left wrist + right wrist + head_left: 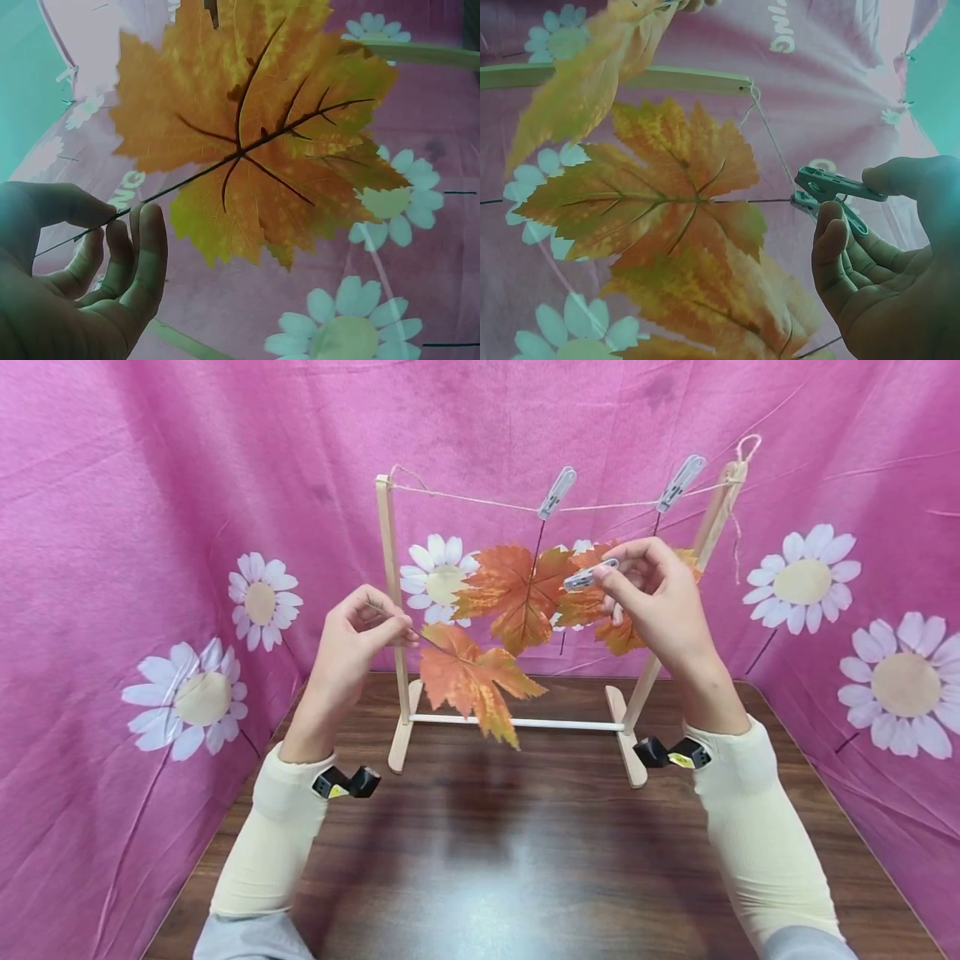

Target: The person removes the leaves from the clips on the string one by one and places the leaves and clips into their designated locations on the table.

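My left hand (356,639) pinches the thin dark stem of an orange artificial maple leaf (480,681), which hangs tilted down to the right, in front of the rack's left part. The left wrist view shows that leaf (255,142) up close, its stem between thumb and fingers. In my right hand (660,597) is a grey clothespin (588,577), pinched between thumb and fingers. Two more maple leaves hang from a string (465,499) by clothespins: the middle leaf (513,589) under one clothespin (557,493), and the right leaf, partly hidden behind my right hand, under another clothespin (680,483).
A wooden rack with a left post (387,552), a right post (722,518) and a white crossbar (555,724) stands on the dark wooden table (480,827). Pink cloth (300,443) printed with daisies surrounds the table on the back and sides.
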Tool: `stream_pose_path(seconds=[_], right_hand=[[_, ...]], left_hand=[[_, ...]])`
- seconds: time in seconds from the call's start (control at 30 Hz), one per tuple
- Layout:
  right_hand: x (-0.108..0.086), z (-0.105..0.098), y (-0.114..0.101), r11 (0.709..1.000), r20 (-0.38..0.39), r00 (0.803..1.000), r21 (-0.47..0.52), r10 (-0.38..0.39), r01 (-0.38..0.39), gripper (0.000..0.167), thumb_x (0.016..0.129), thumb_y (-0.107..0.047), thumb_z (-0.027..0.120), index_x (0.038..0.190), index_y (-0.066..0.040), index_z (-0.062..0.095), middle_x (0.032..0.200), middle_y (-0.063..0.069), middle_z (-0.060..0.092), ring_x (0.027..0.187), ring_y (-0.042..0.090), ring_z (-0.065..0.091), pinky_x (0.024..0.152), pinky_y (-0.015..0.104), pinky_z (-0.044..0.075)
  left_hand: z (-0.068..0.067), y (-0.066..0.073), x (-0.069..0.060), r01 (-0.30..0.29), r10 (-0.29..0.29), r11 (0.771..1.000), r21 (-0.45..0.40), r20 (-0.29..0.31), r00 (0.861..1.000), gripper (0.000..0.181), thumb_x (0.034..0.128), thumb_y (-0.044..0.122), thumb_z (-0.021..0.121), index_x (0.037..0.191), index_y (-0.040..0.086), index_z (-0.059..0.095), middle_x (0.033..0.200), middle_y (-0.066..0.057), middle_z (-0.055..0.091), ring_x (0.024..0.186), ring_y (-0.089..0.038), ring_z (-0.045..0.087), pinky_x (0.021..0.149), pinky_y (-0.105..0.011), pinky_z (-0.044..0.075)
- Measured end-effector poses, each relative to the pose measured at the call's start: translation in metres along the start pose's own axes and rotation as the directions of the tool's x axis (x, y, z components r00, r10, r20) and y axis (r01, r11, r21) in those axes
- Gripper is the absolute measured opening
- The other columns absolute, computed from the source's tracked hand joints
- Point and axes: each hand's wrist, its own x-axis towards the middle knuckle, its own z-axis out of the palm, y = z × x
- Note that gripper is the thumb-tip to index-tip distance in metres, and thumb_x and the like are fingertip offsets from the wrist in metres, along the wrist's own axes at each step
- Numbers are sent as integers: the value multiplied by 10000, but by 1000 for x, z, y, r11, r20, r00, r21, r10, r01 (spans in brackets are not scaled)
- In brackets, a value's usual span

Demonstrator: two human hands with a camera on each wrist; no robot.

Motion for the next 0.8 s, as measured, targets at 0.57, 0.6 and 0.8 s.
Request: stream_pose_path(seconds=[0.57, 0.6, 0.8], right_hand=[[-17, -26, 17, 999, 37, 998, -20, 46, -46, 138, 980, -68, 760, 1115, -43, 749, 779, -7, 721, 572, 97, 612, 535, 185, 513], [-19, -28, 18, 998, 41, 998, -17, 55, -54, 139, 981, -65, 756, 1118, -42, 742, 790, 0, 730, 571, 97, 610, 535, 185, 514], [-27, -40, 24, 998, 74, 995, 7, 68, -68, 196, 1014, -52, 708, 1200, 4, 731, 857, 11, 755, 588, 108, 595, 527, 177, 502]], left_hand=[[13, -26, -9, 185, -189, 982, 40, 174, 966, 227, 957, -96, 654, 814, 64, 582, 863, -45, 745, 849, -217, 798, 891, -459, 658], [14, -28, -10, 184, -190, 982, 48, 179, 965, 232, 958, -92, 660, 811, 68, 578, 861, -41, 752, 835, -206, 792, 886, -447, 661], [20, -43, -15, 177, -193, 979, 106, 173, 966, 259, 945, -73, 690, 783, 87, 567, 860, -9, 757, 724, -143, 707, 769, -301, 626]])
